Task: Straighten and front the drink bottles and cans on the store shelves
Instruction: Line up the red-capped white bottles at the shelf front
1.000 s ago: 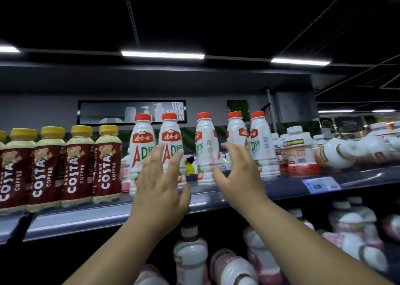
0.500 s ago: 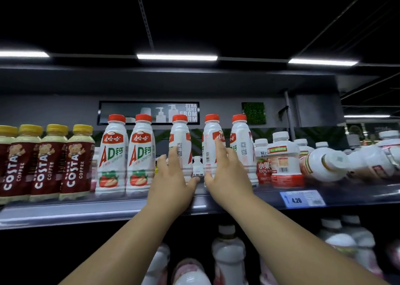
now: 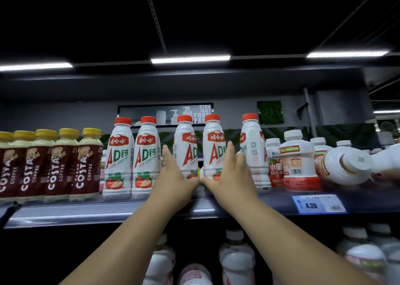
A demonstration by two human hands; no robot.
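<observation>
Five white AD milk bottles with red caps stand in a row on the upper shelf (image 3: pixel 108 211). The first two (image 3: pixel 118 159) face forward. My left hand (image 3: pixel 173 176) grips the lower part of the third bottle (image 3: pixel 187 148), index finger up its left side. My right hand (image 3: pixel 231 176) grips the fourth bottle (image 3: pixel 214 148), fingers between it and the fifth. Both held bottles show most of their AD label. The fifth bottle (image 3: pixel 253 152) is turned sideways and shows its code panel.
Costa coffee bottles (image 3: pixel 58 165) with yellow caps line the shelf's left. Squat white bottles (image 3: pixel 298 161) stand to the right, and one white bottle (image 3: pixel 346 165) lies on its side. A price tag (image 3: pixel 318 203) hangs on the shelf edge. More bottles (image 3: pixel 237 261) fill the shelf below.
Both hands have moved from the first bottles to the third and fourth and closed round them. Those two bottles have turned so their AD labels face more forward.
</observation>
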